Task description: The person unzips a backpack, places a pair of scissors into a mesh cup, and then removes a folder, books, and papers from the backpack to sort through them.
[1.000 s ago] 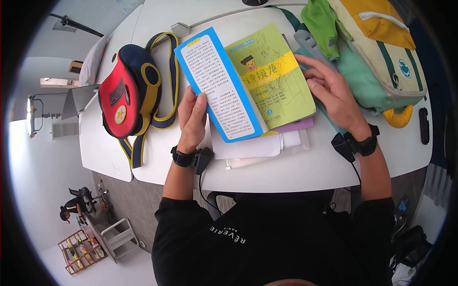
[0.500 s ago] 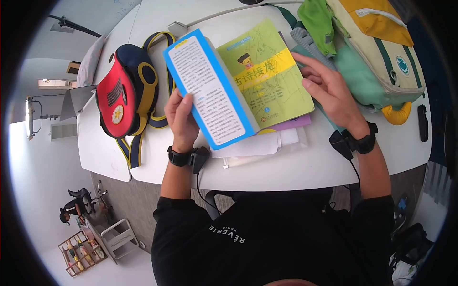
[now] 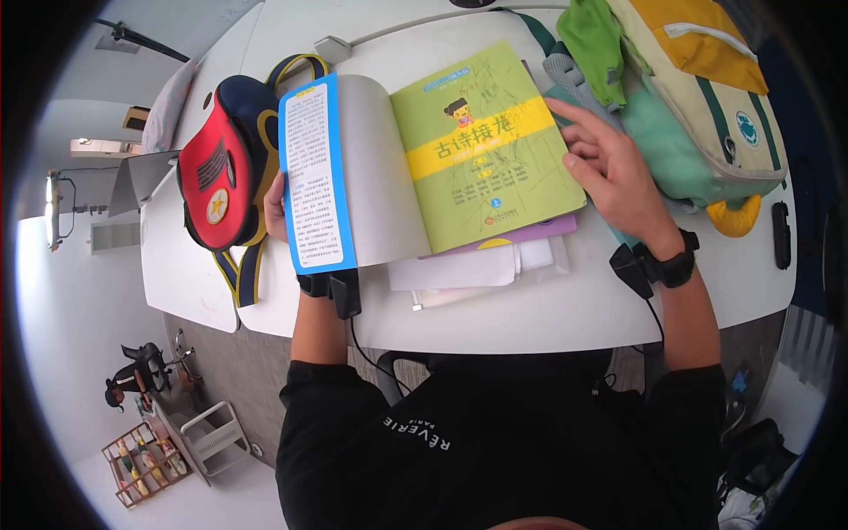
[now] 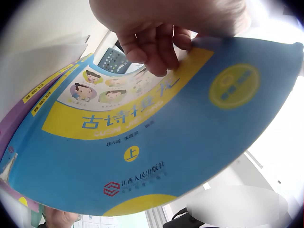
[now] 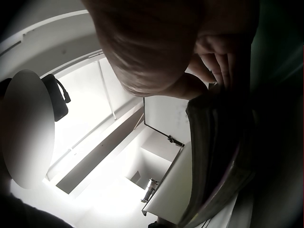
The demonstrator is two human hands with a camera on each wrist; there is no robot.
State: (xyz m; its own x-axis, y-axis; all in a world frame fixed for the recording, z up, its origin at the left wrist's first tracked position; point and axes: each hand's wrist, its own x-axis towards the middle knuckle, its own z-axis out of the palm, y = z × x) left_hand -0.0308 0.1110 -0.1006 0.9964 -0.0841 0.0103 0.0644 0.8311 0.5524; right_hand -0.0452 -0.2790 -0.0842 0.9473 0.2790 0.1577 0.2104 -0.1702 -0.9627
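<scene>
Open book [image 3: 490,141] on a pile on the white table [image 3: 442,318], between two hands.
Head view: the left hand [image 3: 276,210] grips its blue-edged cover [image 3: 360,168]; the right hand [image 3: 618,177], loosely open, touches the far side. Left wrist view: bent fingers hold the cover's edge (blue outside too). Right wrist view: dark, thumb against page edges.

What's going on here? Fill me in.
A person at a white table has a book open just inside its front cover. Their left hand holds that cover out to the left; their right hand rests at the book's right edge. Beneath lie a purple book and papers, with a bag and a backpack on either side.
</scene>
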